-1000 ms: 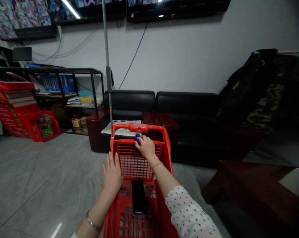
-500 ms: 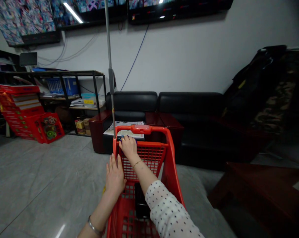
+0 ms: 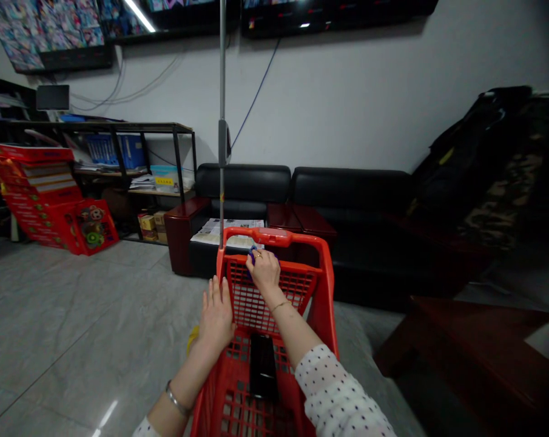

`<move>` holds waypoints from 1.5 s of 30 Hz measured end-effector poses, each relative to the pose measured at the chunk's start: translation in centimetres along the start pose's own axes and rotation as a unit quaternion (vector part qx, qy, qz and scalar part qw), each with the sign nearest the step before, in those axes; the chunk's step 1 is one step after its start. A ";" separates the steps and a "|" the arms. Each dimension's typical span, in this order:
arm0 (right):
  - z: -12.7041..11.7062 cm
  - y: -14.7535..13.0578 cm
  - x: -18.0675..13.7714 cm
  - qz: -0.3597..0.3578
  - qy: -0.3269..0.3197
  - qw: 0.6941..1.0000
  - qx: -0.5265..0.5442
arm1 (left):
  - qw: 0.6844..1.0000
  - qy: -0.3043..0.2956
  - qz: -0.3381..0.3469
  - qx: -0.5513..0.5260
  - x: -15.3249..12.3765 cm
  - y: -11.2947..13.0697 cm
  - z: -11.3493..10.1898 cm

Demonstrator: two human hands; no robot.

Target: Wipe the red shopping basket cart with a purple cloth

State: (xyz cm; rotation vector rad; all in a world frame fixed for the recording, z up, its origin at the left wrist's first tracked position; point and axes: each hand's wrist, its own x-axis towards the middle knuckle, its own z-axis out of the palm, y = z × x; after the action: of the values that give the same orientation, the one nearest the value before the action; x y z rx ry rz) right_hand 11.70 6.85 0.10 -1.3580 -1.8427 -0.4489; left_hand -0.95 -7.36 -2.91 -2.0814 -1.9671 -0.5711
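A red plastic shopping cart [image 3: 327, 285] stands in front of me, its handle towards the far end. My left hand [image 3: 216, 318] lies with fingers stretched out along the cart's left rim. Closed around a bunched blue cloth [image 3: 251, 255], mostly hidden under the fingers, my right hand [image 3: 264, 270] presses on the top bar of the far grid panel, just below the handle. Inside the cart a black phone-like slab [image 3: 262, 367] lies on the grid bottom. A thin metal pole [image 3: 222, 79] rises from the cart's left corner beside the handle.
Black sofas [image 3: 351, 194] line the wall, with newspapers [image 3: 229, 232] on the left one. Stacked red boxes [image 3: 42, 206] and a shelf [image 3: 156, 128] are at left. A dark red wooden table [image 3: 474, 340] stands at right. Screens [image 3: 69, 30] hang above.
My right hand has slid right along the panel's top bar with the blue cloth, away from the left corner. The cart appears farther right in view. The black slab shows more fully.
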 end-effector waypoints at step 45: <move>-4.6 10.6 -2.3 0.029 0.006 0.996 -0.088 | 0.996 -0.059 -0.043 0.051 0.3 0.5 -1.0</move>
State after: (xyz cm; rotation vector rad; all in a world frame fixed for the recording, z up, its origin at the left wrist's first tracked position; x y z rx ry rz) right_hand 23.42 6.15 -0.46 -1.5177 -1.7823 -0.5993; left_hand -0.55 -7.51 -1.87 -2.0205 -2.1124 -0.3622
